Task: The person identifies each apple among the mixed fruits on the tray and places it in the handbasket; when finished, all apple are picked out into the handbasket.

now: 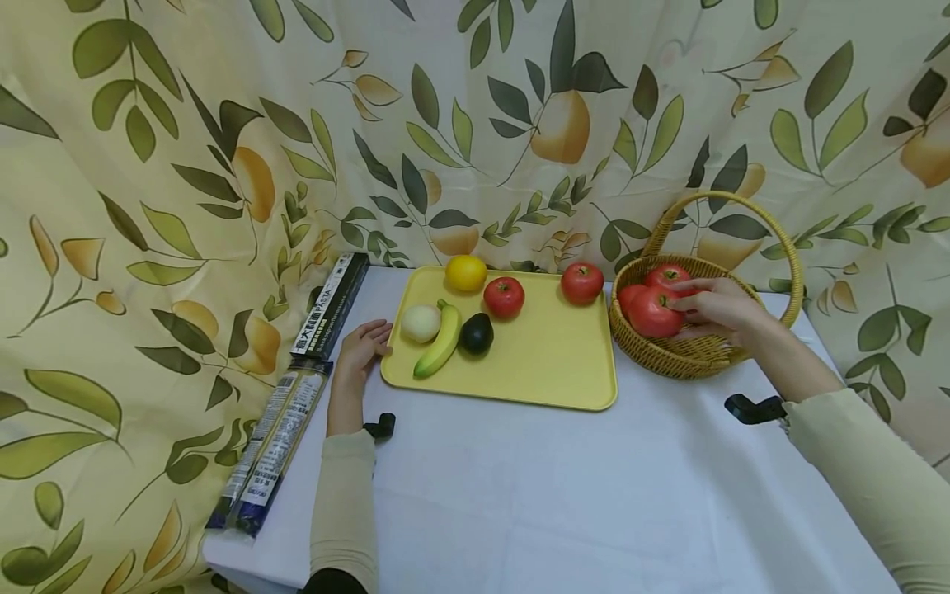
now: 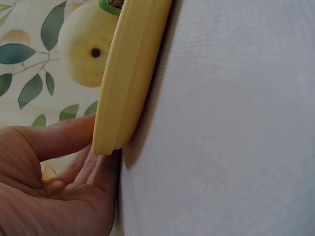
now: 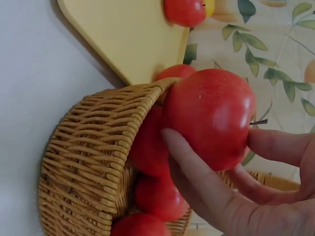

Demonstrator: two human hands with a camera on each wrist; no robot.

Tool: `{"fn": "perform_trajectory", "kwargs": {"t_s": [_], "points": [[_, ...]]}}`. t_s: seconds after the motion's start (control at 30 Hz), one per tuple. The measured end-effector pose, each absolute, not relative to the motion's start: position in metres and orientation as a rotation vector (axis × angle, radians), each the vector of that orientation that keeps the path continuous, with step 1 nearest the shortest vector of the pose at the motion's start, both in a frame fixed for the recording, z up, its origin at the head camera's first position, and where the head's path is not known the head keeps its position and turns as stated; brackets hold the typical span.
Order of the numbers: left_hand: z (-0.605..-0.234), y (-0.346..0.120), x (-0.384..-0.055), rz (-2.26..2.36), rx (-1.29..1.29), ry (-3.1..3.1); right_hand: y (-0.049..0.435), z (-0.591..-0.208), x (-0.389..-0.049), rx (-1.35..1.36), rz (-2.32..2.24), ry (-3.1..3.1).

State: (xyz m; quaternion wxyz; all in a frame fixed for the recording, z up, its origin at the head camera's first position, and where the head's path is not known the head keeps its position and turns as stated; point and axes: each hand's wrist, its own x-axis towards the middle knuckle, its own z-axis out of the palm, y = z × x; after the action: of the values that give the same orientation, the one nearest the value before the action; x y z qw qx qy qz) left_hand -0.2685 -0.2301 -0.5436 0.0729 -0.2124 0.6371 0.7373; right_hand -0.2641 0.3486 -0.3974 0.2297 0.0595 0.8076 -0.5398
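My right hand (image 1: 716,309) grips a red apple (image 3: 211,118) by its sides, thumb near the stem, at the rim of a wicker basket (image 1: 668,363). Behind and below it, other red apples (image 3: 160,196) lie inside the basket. At the left end of a yellow tray (image 1: 549,384), my left hand (image 1: 361,351) holds the edge, thumb on the rim and fingers low beside it. On the tray lie a pale round fruit (image 1: 420,322), a banana (image 1: 439,342), a dark avocado (image 1: 477,334), a lemon (image 1: 466,273) and two red apples (image 1: 504,298).
A black pasta box (image 1: 330,305) and long pasta packets (image 1: 270,445) lie along the table's left edge. The basket's tall handle (image 1: 796,264) arches over it. A leaf-patterned curtain (image 1: 460,124) hangs directly behind the white-covered table (image 1: 549,495).
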Motion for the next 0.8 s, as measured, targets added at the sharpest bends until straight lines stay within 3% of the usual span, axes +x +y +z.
{"fn": "perform_trajectory", "kwargs": {"t_s": [0.8], "points": [[-0.542,-0.229,-0.269,2.204,-0.634,1.923,0.349,-0.417,-0.273,0.279,-1.449,2.258]]}}
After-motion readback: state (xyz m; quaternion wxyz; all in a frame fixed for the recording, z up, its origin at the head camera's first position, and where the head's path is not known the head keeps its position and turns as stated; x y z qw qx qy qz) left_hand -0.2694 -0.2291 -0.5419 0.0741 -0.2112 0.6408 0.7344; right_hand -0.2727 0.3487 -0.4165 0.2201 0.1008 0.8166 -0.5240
